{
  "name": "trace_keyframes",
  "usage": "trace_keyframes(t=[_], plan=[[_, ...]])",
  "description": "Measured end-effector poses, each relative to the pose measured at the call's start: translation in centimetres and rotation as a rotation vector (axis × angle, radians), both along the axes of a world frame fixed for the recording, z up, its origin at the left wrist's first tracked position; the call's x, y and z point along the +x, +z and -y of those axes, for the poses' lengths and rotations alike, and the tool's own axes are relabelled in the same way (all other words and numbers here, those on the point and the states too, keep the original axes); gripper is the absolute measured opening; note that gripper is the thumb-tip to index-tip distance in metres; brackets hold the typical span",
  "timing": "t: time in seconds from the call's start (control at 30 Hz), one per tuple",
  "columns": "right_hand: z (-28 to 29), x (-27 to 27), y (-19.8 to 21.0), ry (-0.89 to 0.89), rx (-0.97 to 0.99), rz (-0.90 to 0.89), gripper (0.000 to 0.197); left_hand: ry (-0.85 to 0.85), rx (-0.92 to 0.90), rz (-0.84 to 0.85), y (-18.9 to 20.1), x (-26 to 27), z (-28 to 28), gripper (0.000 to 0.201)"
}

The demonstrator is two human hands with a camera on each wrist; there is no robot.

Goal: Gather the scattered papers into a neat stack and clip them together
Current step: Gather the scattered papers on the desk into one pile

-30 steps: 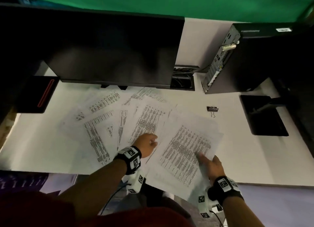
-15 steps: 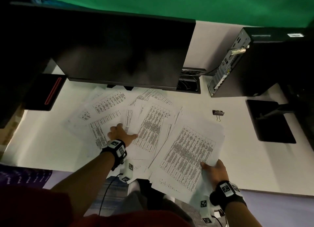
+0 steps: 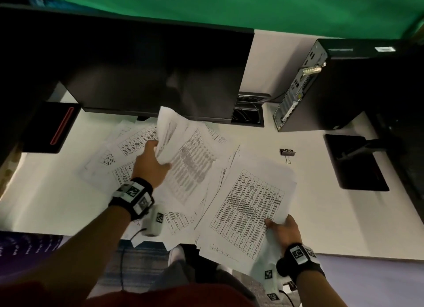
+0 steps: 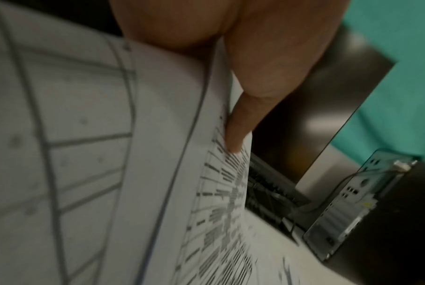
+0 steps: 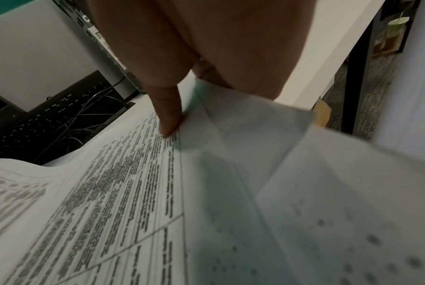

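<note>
My left hand now pinches a small bunch of sheets and has them lifted off the worktop, their far edge curling up in front of the monitor. Half a second ago that hand lay flat on the spread papers further left; a second ago it sat by the right-hand pile. From the left wrist view, the thumb presses on the printed face while the rest of the grip is hidden behind the paper.

My right hand keeps its place at the near right corner of the larger pile — thumb on top, fingers under the sheets, as in both earlier frames. That pile overhangs the near edge of the worktop and has barely shifted. In the right wrist view the thumb presses down beside the table print.

The remaining loose papers lie fanned on the worktop to the left of the lifted bunch, overlapping one another.

The binder clip sits alone on the worktop, right of the papers and near the computer tower — untouched, same spot as before.
</note>
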State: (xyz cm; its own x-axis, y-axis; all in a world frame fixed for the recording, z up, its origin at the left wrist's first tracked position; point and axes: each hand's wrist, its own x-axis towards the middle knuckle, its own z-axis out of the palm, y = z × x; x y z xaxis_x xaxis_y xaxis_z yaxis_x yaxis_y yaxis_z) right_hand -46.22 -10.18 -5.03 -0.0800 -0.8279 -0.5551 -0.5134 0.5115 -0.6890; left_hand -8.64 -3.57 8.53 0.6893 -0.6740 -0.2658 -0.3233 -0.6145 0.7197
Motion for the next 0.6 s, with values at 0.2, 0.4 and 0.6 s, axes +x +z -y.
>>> trace_keyframes(t=[0.2,0.4,0.6], plan=[[0.8,-0.2,-0.5,0.041,0.006,-0.028,0.031,-0.219,-0.2,-0.042,8.0,1.9,-1.4,0.06],[1.0,0.1,-0.6,0.037,-0.01,0.003,0.028,-0.191,-0.605,-0.666,9.8,0.7,-1.4,0.071],[0.7,0.1,0.1,0.017,-0.009,0.068,0.02,-0.01,-0.288,-0.751,1.1,-0.6,-1.1,0.058]])
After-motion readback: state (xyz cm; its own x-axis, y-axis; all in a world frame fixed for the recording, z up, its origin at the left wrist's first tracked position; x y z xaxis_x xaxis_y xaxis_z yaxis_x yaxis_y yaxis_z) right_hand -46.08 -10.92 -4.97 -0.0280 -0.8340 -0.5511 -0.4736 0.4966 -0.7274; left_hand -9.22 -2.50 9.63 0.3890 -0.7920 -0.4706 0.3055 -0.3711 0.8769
